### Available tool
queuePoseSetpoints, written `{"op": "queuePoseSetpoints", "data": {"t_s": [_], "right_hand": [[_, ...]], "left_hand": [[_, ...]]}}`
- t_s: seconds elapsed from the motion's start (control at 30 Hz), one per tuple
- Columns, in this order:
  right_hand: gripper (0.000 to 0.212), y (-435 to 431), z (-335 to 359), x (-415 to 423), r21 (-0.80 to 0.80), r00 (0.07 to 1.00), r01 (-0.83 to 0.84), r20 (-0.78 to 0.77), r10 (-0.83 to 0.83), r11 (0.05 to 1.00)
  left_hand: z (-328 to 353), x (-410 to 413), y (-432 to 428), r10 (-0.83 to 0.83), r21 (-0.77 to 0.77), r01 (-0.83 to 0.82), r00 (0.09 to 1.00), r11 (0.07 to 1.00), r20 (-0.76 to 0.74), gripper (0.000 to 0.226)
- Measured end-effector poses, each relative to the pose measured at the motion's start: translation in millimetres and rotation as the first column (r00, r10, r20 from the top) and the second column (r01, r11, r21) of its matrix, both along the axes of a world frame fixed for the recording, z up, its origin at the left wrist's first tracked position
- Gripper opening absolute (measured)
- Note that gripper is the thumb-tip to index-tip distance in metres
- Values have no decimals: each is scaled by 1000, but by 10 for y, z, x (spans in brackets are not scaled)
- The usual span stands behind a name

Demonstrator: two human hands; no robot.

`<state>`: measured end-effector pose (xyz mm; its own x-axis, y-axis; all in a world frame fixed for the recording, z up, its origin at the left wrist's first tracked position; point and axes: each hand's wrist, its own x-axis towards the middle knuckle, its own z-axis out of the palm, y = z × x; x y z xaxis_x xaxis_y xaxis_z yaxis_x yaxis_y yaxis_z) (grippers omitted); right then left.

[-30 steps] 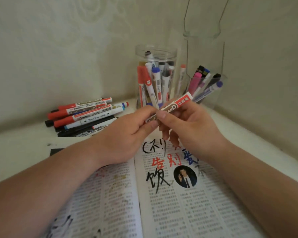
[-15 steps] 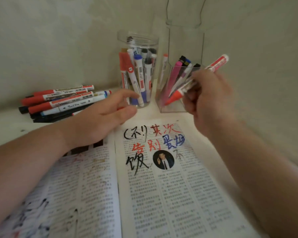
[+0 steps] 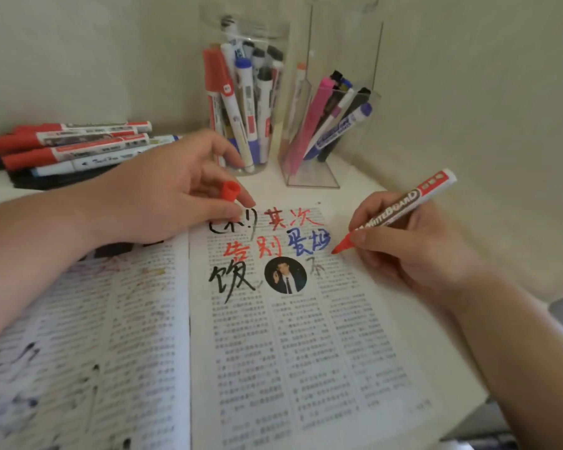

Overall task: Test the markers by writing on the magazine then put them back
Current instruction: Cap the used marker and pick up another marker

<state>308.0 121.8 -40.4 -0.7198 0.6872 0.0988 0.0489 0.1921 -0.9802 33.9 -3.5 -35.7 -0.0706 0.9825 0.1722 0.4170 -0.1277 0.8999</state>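
Your right grip (image 3: 413, 254) pinches an uncapped red marker (image 3: 400, 206), tip on the open magazine (image 3: 290, 352) beside red, blue and black test writing. Your left grip (image 3: 163, 196) pinches its cap (image 3: 230, 191). This marker's test, recapping and return look still to come.

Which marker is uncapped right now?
The red marker in the right hand, tip bared at the magazine; the left hand holds its cap.

Setting: home desk corner. White tabletop (image 3: 364, 186) against pale papered walls (image 3: 78, 60); clear marker jars (image 3: 244, 92) far centre.
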Motion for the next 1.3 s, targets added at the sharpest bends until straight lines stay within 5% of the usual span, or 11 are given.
{"op": "queuePoseSetpoints", "data": {"t_s": [0.27,0.43,0.87,1.3], "right_hand": [[13,-73,34,-50,107,997,-27,78,18,994],[16,-24,7,-69,276,967,114,190,-171,954],[8,-71,41,-33,36,997,-51,65,49,998],[11,-52,23,-29,104,997,-23,76,15,994]], "left_hand": [[28,36,-2,113,62,-102,969,993,-218,31],[-12,-29,8,110,52,-100,956,994,-273,35],[19,-27,0,92,92,-62,919,994,-382,34],[-66,-94,44,75,159,-22,939,987,-334,32]]}}
